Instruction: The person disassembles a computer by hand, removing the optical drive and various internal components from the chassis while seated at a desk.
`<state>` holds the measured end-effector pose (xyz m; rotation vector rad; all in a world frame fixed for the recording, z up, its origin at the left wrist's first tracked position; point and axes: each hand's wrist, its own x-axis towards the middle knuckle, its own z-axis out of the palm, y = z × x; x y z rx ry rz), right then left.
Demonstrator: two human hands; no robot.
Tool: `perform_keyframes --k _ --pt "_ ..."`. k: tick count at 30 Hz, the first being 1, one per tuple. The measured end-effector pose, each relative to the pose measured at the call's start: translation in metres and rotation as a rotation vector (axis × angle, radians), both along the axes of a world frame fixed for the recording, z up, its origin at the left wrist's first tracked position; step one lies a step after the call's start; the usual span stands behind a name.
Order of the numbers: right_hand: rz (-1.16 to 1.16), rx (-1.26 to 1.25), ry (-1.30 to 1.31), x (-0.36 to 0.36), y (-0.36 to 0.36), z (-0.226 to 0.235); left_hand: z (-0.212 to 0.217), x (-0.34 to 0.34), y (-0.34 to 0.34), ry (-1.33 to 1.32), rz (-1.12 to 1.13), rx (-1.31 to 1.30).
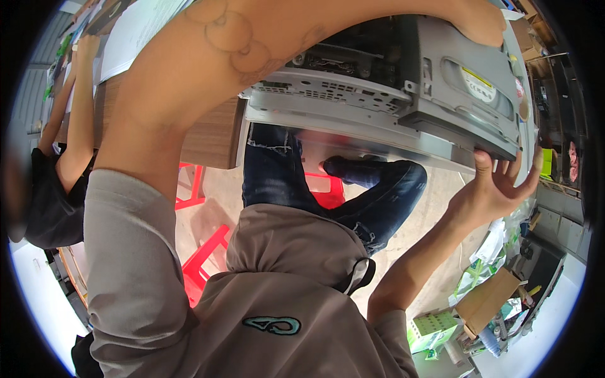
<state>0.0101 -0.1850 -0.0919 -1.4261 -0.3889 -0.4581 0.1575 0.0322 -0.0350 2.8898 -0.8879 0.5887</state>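
Note:
A grey metal optical drive [444,94] with a black front edge lies at the right end of an open computer case [340,94]. My left arm reaches across the case, and my left hand [480,24] rests at the drive's far right corner. Its fingers are bent down out of sight, so their grip is hidden. From the near side my right hand [501,189] holds the drive's black front edge, thumb and fingertips against it and partly hidden behind it. Dark parts show inside the case, partly covered by my left forearm.
A brown wooden table [211,129] carries papers [142,31] at the left. Another person's arm [79,120] reaches over there. Red stools [205,258] stand below. At the lower right are a cardboard box [488,302], a green box [432,331] and plastic wrapping.

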Motion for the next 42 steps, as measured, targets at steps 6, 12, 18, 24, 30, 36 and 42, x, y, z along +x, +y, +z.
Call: perform_keyframes --k 6,12,18,24,30,36,42 --pt "0.030 -0.048 -0.060 0.006 -0.004 -0.004 0.003 -0.006 -0.006 0.059 -0.065 0.092" --pt "0.045 0.006 -0.035 0.003 -0.003 -0.016 0.003 -0.024 -0.009 0.229 0.144 -0.269" --pt "0.032 0.047 0.047 0.001 -0.001 -0.015 0.005 -0.014 -0.007 0.125 0.003 0.065" --pt "-0.013 0.080 0.039 -0.005 0.005 -0.006 0.013 -0.022 -0.008 0.183 0.073 -0.166" --pt "0.008 0.072 -0.011 0.002 -0.001 -0.005 0.018 -0.028 -0.007 0.175 0.048 -0.177" --pt "0.034 0.077 0.005 0.005 -0.006 -0.007 0.016 -0.022 -0.008 0.162 0.008 -0.117" --pt "0.065 0.134 0.036 0.005 -0.002 -0.011 0.007 -0.014 -0.002 0.052 -0.112 0.161"
